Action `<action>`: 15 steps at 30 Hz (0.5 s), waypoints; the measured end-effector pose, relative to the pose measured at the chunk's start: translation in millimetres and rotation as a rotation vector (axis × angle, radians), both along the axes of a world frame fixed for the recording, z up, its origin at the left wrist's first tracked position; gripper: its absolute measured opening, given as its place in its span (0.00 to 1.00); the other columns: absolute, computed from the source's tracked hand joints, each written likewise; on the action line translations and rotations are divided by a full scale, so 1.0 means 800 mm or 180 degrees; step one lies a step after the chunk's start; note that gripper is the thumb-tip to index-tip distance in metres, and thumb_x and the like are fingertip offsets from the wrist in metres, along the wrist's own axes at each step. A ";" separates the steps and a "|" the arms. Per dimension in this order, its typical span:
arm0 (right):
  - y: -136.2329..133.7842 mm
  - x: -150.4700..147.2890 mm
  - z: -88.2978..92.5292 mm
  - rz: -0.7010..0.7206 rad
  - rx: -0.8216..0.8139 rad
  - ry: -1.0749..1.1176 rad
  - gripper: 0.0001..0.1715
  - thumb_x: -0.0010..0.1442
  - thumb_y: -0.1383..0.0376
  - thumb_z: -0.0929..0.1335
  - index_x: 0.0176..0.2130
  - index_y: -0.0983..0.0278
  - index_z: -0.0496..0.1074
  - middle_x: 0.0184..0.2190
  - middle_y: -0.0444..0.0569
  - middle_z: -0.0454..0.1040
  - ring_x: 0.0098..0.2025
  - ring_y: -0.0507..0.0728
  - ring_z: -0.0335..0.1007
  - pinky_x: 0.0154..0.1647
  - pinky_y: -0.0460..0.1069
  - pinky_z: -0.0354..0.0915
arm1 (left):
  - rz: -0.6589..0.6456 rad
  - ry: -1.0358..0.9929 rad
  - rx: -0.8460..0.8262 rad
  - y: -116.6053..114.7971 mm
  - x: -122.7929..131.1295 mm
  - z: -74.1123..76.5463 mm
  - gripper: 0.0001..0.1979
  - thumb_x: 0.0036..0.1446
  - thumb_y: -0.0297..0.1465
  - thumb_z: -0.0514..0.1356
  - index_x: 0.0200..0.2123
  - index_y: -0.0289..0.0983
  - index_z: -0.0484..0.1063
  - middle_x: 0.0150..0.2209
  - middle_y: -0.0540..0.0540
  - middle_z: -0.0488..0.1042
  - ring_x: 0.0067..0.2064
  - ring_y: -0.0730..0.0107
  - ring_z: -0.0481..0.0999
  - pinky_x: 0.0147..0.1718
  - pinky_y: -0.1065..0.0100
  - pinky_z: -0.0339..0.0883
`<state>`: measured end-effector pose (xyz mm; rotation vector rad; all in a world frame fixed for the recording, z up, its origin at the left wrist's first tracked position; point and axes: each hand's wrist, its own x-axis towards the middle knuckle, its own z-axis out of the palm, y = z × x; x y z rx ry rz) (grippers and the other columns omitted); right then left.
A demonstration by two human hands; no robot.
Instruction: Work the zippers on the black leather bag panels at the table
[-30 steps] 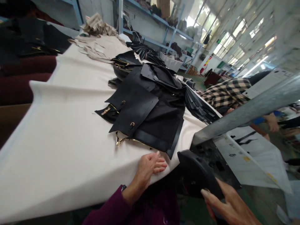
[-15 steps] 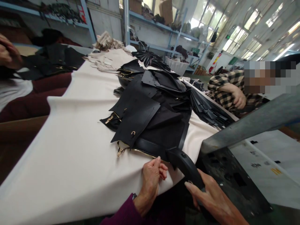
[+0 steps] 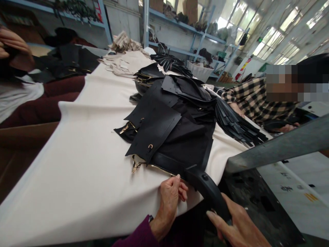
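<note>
My left hand (image 3: 170, 195) is closed, thumb and forefinger at the gold zipper (image 3: 162, 169) along the near edge of a black bag piece (image 3: 177, 161). My right hand (image 3: 232, 219) is wrapped round a curved black handheld tool (image 3: 205, 183) with a button on top; its head rests against the right end of that zipped edge. The hand hides the tool's lower end. Just beyond the zipper, a black panel (image 3: 154, 132) with gold D-rings lies over other black bag pieces. A gold zipper pull (image 3: 135, 167) sticks out at the left end.
Pale cloth (image 3: 84, 164) covers the table. Black strips (image 3: 236, 121) lie along its right side, beige pieces (image 3: 128, 61) at the back. A metal bar (image 3: 277, 140) slants across at right. A person in a checked shirt (image 3: 249, 97) sits at right; another person's hand (image 3: 17, 48) is at left.
The scene has shifted slightly rightward in view. My hands keep the same hold on the zipped edge and the tool. The person in the checked shirt has lowered an arm toward the black strips.
</note>
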<state>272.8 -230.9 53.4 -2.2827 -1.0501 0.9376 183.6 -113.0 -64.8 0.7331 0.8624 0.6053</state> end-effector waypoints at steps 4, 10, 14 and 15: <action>0.027 -0.001 -0.010 0.0128 0.0103 0.0122 0.09 0.57 0.59 0.65 0.36 0.62 0.66 0.19 0.38 0.67 0.19 0.52 0.68 0.20 0.44 0.62 | -0.0054 0.0156 0.0168 -0.002 0.000 -0.010 0.24 0.51 0.48 0.56 0.18 0.33 0.67 0.11 0.48 0.66 0.13 0.76 0.62 0.15 0.75 0.52; 0.051 0.004 -0.008 0.0202 0.0379 0.0204 0.08 0.59 0.60 0.63 0.36 0.63 0.64 0.18 0.38 0.66 0.19 0.51 0.66 0.19 0.43 0.63 | -0.0055 0.0246 0.0326 -0.001 -0.001 -0.011 0.25 0.50 0.50 0.56 0.18 0.33 0.67 0.11 0.48 0.67 0.13 0.76 0.63 0.16 0.74 0.54; 0.035 0.011 0.012 0.0241 0.0350 -0.0208 0.14 0.59 0.55 0.61 0.28 0.60 0.64 0.18 0.40 0.67 0.21 0.52 0.68 0.24 0.45 0.64 | -0.0088 0.0082 0.0077 -0.002 -0.002 -0.009 0.28 0.47 0.54 0.56 0.18 0.32 0.67 0.11 0.48 0.65 0.12 0.78 0.61 0.14 0.75 0.52; 0.028 0.015 0.016 0.0237 0.0374 -0.0415 0.15 0.58 0.54 0.61 0.26 0.59 0.64 0.18 0.40 0.68 0.22 0.53 0.67 0.26 0.45 0.65 | -0.0113 0.0033 -0.0003 -0.002 -0.004 -0.009 0.29 0.46 0.55 0.56 0.17 0.32 0.67 0.10 0.48 0.65 0.11 0.78 0.61 0.13 0.75 0.52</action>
